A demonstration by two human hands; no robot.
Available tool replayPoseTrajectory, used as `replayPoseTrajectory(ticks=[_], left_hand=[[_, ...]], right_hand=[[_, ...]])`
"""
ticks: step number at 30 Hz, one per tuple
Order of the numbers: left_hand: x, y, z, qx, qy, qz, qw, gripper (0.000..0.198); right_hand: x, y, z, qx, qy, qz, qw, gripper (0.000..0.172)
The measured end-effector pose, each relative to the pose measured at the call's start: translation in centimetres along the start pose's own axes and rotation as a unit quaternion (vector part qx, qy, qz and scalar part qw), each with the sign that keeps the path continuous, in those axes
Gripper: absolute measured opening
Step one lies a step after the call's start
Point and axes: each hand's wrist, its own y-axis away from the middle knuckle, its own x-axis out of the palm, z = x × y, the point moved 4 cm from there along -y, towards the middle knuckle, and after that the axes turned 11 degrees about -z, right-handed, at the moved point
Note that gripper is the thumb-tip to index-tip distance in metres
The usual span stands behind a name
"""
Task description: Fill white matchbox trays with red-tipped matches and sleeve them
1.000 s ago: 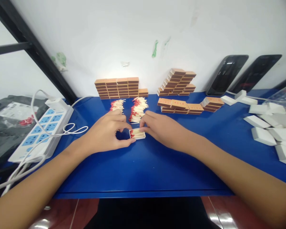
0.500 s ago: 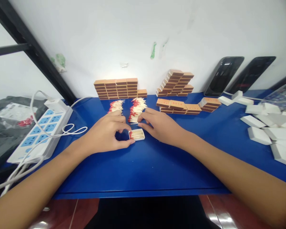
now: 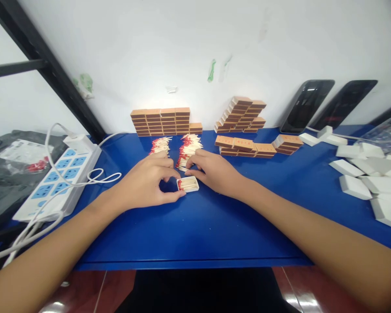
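You are pinching a small white cardboard tray at its left end with your left hand, the thumb pressing its near edge and the forefinger curling over its far corner. The tray is lying flat on the smooth blue table, near the middle, and it is holding a layer of thin pale wooden matches with their red heads pointing left.

Your right hand is resting just right of and beyond the tray. Its fingers are drawing narrowly together at the near end of a loose heap of red-tipped matches and touching the sticks there. You cannot tell whether they are gripping any. A second, smaller heap of matches is lying just left of the first.

Against the far wall, flat tan cardboard matchboxes are standing in a neat brick-like stack, and a stepped stack is sitting to its right. A low row of the same boxes is lying nearer. Empty white trays are lying scattered at the right edge. A white plastic power strip with blue sockets is lying at the left, with its cable looping beside it.
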Motion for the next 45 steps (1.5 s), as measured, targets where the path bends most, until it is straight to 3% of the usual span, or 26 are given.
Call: replayPoseTrajectory(ticks=[17,29,36,45], left_hand=[[0.1,0.1,0.1,0.001,0.000,0.000,1.000,0.026],[0.0,0.0,-0.1,0.003,-0.006,0.007,1.000,0.026],[0.1,0.2,0.2,0.003,-0.007,0.017,1.000,0.029],[0.0,0.0,0.2,0.007,-0.010,0.021,1.000,0.025]], right_hand=[[-0.4,-0.1,0.0,0.006,0.019,-0.004,1.000,0.006],[-0.5,0.1,0.3,0.023,0.009,0.037,0.999,0.008],[0.2,-0.1,0.1,0.000,-0.032,0.000,0.999,0.004],[0.3,-0.2,0.0,0.007,-0.023,-0.001,1.000,0.009]])
